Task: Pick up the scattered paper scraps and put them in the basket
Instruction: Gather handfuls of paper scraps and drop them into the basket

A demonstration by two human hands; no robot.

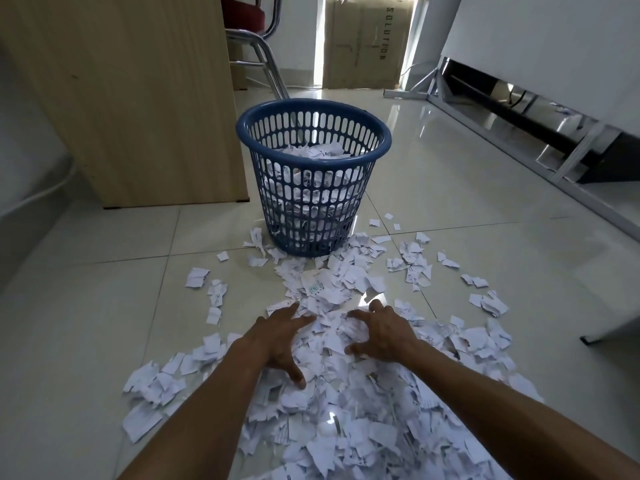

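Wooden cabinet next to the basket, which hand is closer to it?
Left. The left hand rests on the paper scraps, on the side of the wooden cabinet; the right hand rests farther right on the same pile.

A light wooden cabinet [131, 98] stood at the tiled floor's [467, 209] left edge. Behind it was a chrome-legged chair [263, 60] with a red seat. A cardboard box [363, 46] stood at the far edge, and a metal frame [561, 161] ran along the right.

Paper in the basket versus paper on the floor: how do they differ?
The paper in the basket is a contained heap; the paper on the floor lies spread over the tiles. The left hand and right hand touch the floor paper, not the basket paper. Both are white torn scraps.
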